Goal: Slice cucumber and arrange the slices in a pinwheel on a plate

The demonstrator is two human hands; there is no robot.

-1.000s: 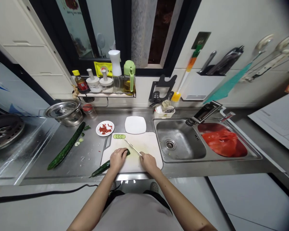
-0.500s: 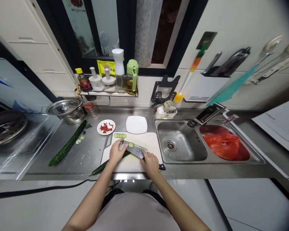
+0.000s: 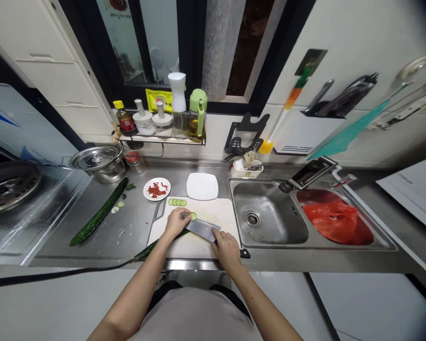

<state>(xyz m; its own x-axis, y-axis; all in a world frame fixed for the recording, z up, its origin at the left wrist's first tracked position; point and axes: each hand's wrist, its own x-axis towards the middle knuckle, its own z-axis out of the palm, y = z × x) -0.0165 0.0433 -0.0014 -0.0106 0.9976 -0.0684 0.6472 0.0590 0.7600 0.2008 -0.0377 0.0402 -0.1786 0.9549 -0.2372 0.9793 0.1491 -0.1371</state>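
Note:
My right hand (image 3: 227, 248) is closed around the handle of a kitchen knife (image 3: 204, 230), whose broad blade lies tilted over the white cutting board (image 3: 223, 215). At the blade's far left end, my left hand (image 3: 177, 222) pinches a round cucumber slice (image 3: 193, 216) between thumb and fingers. A cut cucumber (image 3: 151, 248) runs under my left wrist and partly beneath the blade, its end jutting past the board's left edge. Several overlapping cucumber slices (image 3: 177, 202) form a row at the board's upper left corner.
Behind the board stand a white plate (image 3: 202, 186) and a small plate of chopped red pieces (image 3: 157, 189). To the left lie a whole cucumber (image 3: 99, 213) and garlic cloves (image 3: 118, 207), near a lidded pot (image 3: 99, 163). A sink (image 3: 270, 213) adjoins on the right.
The slice that lay on the blade is now at my left fingertips, at the blade's end. The knife and my right hand have shifted slightly right and toward me.

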